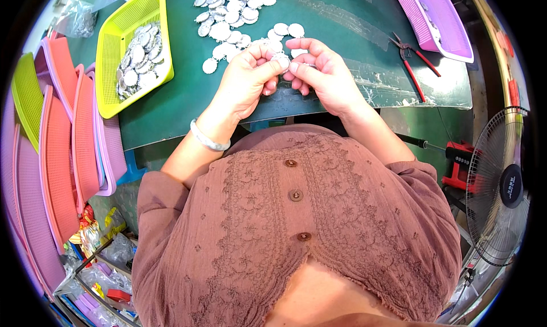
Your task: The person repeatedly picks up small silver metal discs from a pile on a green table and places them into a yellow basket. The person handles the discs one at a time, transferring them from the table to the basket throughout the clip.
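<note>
Both hands meet over the near part of a green tabletop (188, 99). My left hand (249, 76), a pale bangle on its wrist, pinches a small round silvery metal disc (281, 59) between thumb and fingers. From the other side, my right hand (325, 76) closes thumb and forefinger at the disc's edge; whether it grips the disc or a tiny part on it is too small to make out. Just beyond my fingers lies a loose heap of similar silvery discs (233, 10), with a few strays nearer the hands.
At left stands a yellow-green basket (105, 70) holding many discs. Red-handled pliers (411, 59) lie right, near a purple basket (421, 25). Stacked coloured baskets (60, 133) crowd the left side. A fan (496, 184) stands beyond the table's right edge.
</note>
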Tool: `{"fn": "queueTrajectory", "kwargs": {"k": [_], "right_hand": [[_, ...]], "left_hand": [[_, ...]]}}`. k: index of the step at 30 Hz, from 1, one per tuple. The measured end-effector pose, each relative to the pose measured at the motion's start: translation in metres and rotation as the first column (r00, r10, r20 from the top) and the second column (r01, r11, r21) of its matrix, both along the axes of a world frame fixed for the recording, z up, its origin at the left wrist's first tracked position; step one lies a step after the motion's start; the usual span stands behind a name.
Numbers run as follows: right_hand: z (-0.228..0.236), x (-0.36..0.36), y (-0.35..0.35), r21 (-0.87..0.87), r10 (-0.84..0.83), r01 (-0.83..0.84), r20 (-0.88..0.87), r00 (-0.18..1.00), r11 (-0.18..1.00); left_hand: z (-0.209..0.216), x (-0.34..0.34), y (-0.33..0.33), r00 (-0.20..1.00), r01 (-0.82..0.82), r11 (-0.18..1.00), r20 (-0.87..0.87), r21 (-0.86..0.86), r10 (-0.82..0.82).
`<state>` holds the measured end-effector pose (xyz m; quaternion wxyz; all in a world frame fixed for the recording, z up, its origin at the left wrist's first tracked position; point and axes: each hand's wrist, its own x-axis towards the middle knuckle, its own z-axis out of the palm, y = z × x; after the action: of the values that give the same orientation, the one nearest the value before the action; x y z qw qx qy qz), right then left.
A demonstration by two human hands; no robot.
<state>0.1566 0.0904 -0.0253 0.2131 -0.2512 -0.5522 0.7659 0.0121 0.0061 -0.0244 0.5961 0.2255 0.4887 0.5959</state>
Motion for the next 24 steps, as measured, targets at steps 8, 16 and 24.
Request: {"fn": "queueTrajectory", "kwargs": {"k": [8, 16, 24], "right_hand": [[0.002, -0.001, 0.002, 0.056, -0.065, 0.066, -0.028, 0.997, 0.996], [0.006, -0.001, 0.0, 0.198, -0.124, 0.128, -0.031, 0.992, 0.972], [0.003, -0.006, -0.01, 0.412, -0.026, 0.07, -0.112, 0.993, 0.909]], "left_hand": [[0.005, -0.003, -0.004, 0.976, -0.04, 0.998, 0.213, -0.053, 0.051], [0.007, -0.001, -0.005, 0.924, -0.122, 0.992, 0.359, -0.046, 0.13], [0.009, -0.001, -0.003, 0.836, -0.119, 0.991, 0.545, 0.061, 0.067]]}}
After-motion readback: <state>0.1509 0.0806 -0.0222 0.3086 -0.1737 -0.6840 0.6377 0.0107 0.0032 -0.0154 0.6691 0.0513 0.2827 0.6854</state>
